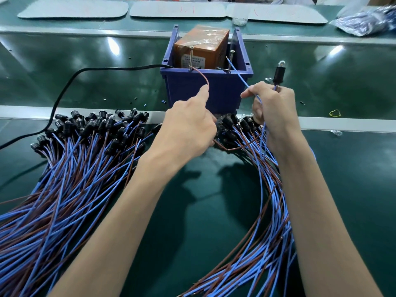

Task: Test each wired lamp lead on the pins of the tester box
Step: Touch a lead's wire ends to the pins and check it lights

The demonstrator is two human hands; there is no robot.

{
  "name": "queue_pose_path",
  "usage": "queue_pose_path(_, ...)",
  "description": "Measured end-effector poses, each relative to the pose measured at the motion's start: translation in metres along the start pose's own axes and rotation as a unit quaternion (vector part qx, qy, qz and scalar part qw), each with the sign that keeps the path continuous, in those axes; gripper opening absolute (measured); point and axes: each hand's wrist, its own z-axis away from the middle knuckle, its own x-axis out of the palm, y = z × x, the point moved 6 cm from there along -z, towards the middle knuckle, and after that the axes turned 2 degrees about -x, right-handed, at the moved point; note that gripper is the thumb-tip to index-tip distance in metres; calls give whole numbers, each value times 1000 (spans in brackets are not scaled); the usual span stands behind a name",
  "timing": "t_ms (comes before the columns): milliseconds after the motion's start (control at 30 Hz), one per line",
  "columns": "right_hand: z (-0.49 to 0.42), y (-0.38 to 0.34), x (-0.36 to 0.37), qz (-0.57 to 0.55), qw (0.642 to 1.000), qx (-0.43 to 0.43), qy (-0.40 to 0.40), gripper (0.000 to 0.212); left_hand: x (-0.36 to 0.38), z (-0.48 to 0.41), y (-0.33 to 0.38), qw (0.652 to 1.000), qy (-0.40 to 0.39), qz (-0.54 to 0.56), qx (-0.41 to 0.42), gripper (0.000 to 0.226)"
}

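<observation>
Green counter (342,168) matting is carrying a blue bin (205,88) with the orange tester box (199,46) standing inside it, flanked on the near side by heaps of lamp leads (75,168). The left hand (188,127) is pinching a brown wire (204,77) between thumb and forefinger, its end arching onto the left pin (190,58). The right hand (272,108) is pinching a blue wire (240,76) reaching up to the right pin (231,61), and is also gripping a black lamp holder (279,71) that is poking upward.
</observation>
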Motion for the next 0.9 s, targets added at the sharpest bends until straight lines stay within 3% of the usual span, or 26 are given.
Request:
queue_pose_path(67, 0, 0, -1, 1, 1000, 2, 6, 35, -1, 1, 1, 1000, -4, 5, -2, 78)
queue_pose_path(700, 0, -2, -12, -27, 995, 6, 99, 47, 1, -1, 0, 1000, -4, 7, 8, 67)
queue_pose_path(900, 2, -6, -11, -36, 995, 4, 92, 55, 2, -2, -1, 1000, -7, -4, 5, 67)
